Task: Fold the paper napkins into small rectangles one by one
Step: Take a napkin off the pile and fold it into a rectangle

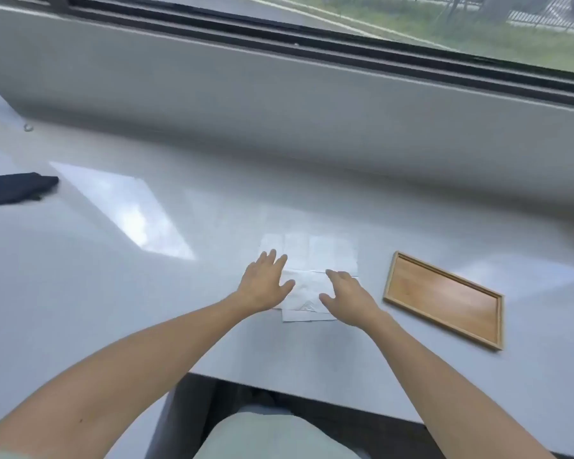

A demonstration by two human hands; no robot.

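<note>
Both hands lie flat on white paper in the middle of the pale grey counter [80,293], fingers straight and spread, gripping nothing. Starting at the far left, a dark navy folded cloth [14,188] rests near the counter's edge, well apart from the work. Next comes the left hand [265,283], palm down, its fingers reaching onto the left part of the white paper napkin [312,253], which lies unfolded and flat with faint crease lines dividing it into panels. Overlapping the napkin's near edge is a second white folded sheet [307,293], also thin paper, with a faint embossed or printed triangular mark; both hands bear on it. The right hand [347,298] presses on the right side of that sheet, thumb out toward the left. Further right, just beside the papers but not touching them, sits a shallow rectangular wooden tray with a raised rim [391,276], lying at an angle.

The napkins look very light, soft and limp; they would slide easily on the glossy counter and tear or crumple under a rough pull. Pinching an edge or two corners while the other hand's flat palm anchors the sheet seems the safest hold, then smoothing along the fold.

No readable brand, label or writing shows; the mark on the folded sheet is too blurred to make out.
</note>
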